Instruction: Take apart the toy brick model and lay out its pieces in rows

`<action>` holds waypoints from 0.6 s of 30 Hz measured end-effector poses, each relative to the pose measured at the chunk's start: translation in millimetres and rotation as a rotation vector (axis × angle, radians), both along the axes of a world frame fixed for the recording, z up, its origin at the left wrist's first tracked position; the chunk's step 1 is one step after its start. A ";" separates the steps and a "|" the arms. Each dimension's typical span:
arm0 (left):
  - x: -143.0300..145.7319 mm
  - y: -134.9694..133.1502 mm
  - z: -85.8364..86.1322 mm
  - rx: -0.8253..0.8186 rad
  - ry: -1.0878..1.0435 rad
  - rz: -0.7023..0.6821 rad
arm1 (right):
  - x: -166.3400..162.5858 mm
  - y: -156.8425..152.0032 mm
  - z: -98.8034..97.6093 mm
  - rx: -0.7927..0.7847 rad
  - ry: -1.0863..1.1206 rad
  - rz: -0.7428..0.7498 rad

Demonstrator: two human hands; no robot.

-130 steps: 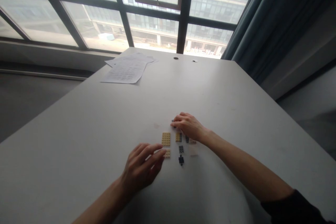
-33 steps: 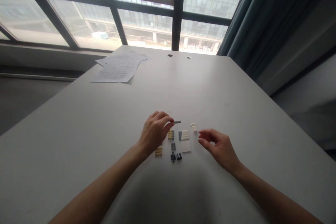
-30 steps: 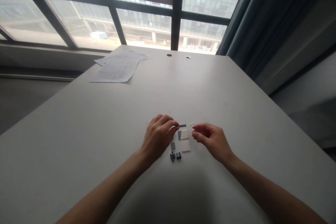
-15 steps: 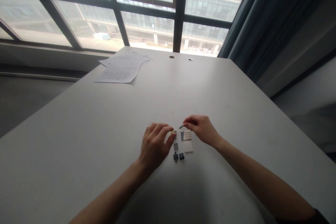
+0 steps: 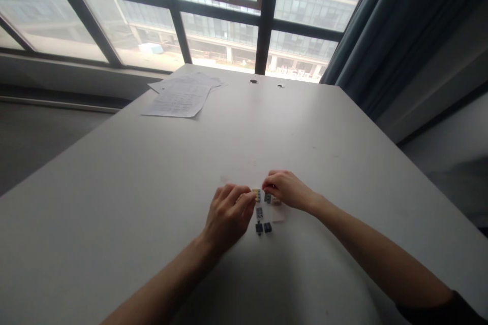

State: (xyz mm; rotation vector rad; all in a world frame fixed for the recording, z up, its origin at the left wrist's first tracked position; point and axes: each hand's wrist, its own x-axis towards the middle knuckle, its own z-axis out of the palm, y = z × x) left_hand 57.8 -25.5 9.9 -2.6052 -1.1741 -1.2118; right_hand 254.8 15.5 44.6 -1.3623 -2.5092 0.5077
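Small studded toy bricks lie in a cluster on the white table. My left hand [image 5: 231, 213] is closed, its thumb and fingertips pinched at the left edge of a yellow-and-grey brick group [image 5: 257, 195]. My right hand [image 5: 284, 188] reaches in from the right with curled, pinching fingers right over a grey studded brick [image 5: 267, 197]. The small grey piece it pinched is hidden behind the fingers. Just under that hand a beige studded brick [image 5: 276, 202] is partly covered. Nearer me are a light grey brick [image 5: 260, 213], a flat pale plate [image 5: 278, 214] and two dark bricks [image 5: 267, 227].
Loose printed papers [image 5: 179, 96] lie at the table's far left. Two cable holes [image 5: 253, 81] sit near the far edge of the white table [image 5: 183, 162]. Windows rise beyond, with a dark blue curtain [image 5: 354, 35] to the right.
My right hand has come down and toward me with the small grey piece, over the grey and beige bricks. My left fingertips have closed together. The view has shifted slightly.
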 end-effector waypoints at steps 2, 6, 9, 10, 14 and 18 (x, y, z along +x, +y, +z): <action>-0.1 -0.4 -0.2 0.002 0.032 -0.006 | 0.0 0.9 -0.7 0.015 -0.001 -0.018; -0.7 -0.6 -1.0 -0.003 0.115 -0.010 | 6.2 -4.2 -0.7 0.069 0.066 -0.081; -0.3 -0.8 -0.1 -0.019 0.207 -0.043 | 16.5 -16.0 -1.1 0.139 0.091 -0.072; 0.1 -0.9 0.4 -0.025 0.240 -0.057 | 20.2 -21.1 -1.6 0.163 0.085 -0.053; 4.2 -1.5 1.8 -0.047 0.337 -0.096 | 30.7 -41.6 -6.6 0.237 0.002 0.028; 9.4 -1.8 0.7 -0.081 0.374 -0.110 | 33.0 -53.0 -16.0 0.302 -0.082 0.060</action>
